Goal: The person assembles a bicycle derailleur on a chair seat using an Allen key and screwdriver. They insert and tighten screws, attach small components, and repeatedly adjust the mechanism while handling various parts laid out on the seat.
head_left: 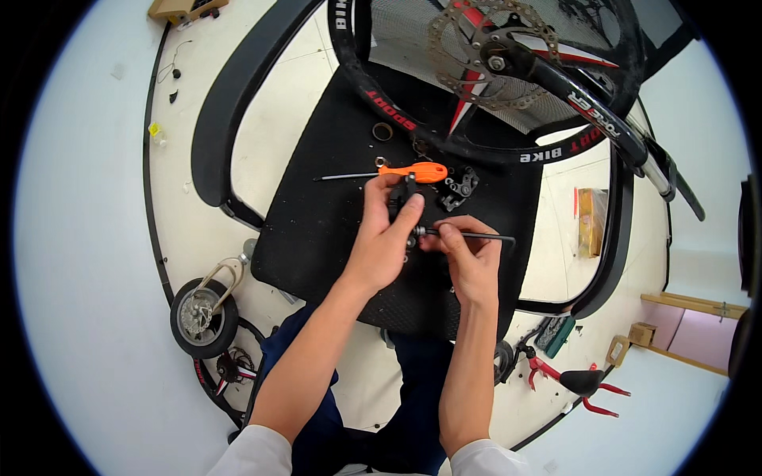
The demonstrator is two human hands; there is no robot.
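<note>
My left hand (pixel 382 238) is closed round a small black metal part (pixel 402 195) that looks like a bicycle brake caliper, held over the black chair seat (pixel 305 230). Between the thumb and fingers of my right hand (pixel 476 266) is a black L-shaped hex key (pixel 490 236). Its long arm points left to a bolt at the lower end of the part; the bent end sticks out to the right. My fingers hide much of the part and the key's tip. Just beyond lie an orange-handled screwdriver (pixel 425 171) and another black caliper-like part (pixel 460 189).
A wheel (pixel 373 95) with a brake disc (pixel 444 59) and black fork (pixel 591 107) leans across the seat's far side. A metal ring (pixel 382 131) lies near it. Armrests (pixel 218 119) flank the seat. On the floor are a small wheel (pixel 202 317) and a red frame (pixel 544 369).
</note>
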